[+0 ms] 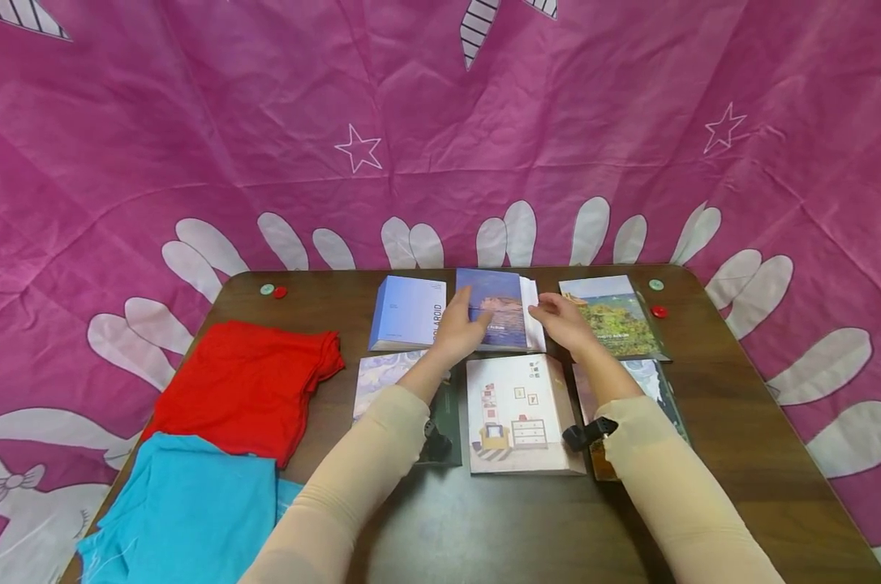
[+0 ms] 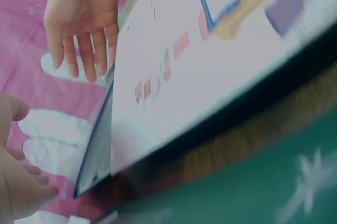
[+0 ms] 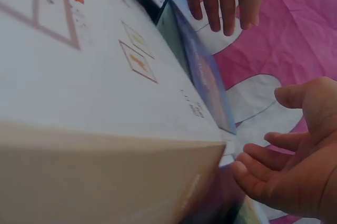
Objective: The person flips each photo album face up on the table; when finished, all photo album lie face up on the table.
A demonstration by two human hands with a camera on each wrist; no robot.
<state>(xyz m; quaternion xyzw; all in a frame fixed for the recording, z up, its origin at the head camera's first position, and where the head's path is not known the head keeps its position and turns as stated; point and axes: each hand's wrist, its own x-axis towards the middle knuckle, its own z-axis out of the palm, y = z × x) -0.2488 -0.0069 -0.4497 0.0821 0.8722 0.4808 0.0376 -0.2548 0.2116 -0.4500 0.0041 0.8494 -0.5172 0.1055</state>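
Centrally, at the far edge of the brown worktop (image 1: 740,422), lies a blue-covered book (image 1: 493,304) showing a rocky coast; white pages (image 1: 532,320) fan out along the side of it toward the right hand. The left hand (image 1: 461,326) rests on the near part of that blue cover, fingers fairly straight and laid flat, not curled round anything. The right hand (image 1: 566,323) sits just beside the white pages with its fingers loosely spread; whether the fingertips actually touch the paper cannot be told from the head view. In the right wrist view that hand (image 3: 295,166) is relaxed and half-curled, holding nothing, near the book's edge (image 3: 202,74).

Just nearer the person than the blue-covered book lies a white book (image 1: 521,414) with a drawing of a room with a chair and a dresser. Beside the blue-covered book on the left hand's side sits a pale lilac book (image 1: 407,312) lettered down its spine; on the other side lies a green landscape book (image 1: 616,318). More covers lie half hidden under both forearms. Well apart from the blue-covered book, toward the worktop's near corner on the left hand's side, lie a folded red cloth (image 1: 247,385) and a turquoise cloth (image 1: 185,511) touching it. Small green and red buttons (image 1: 273,290) sit at the far corners. A pink sheet with white stars (image 1: 440,122) hangs behind everything.
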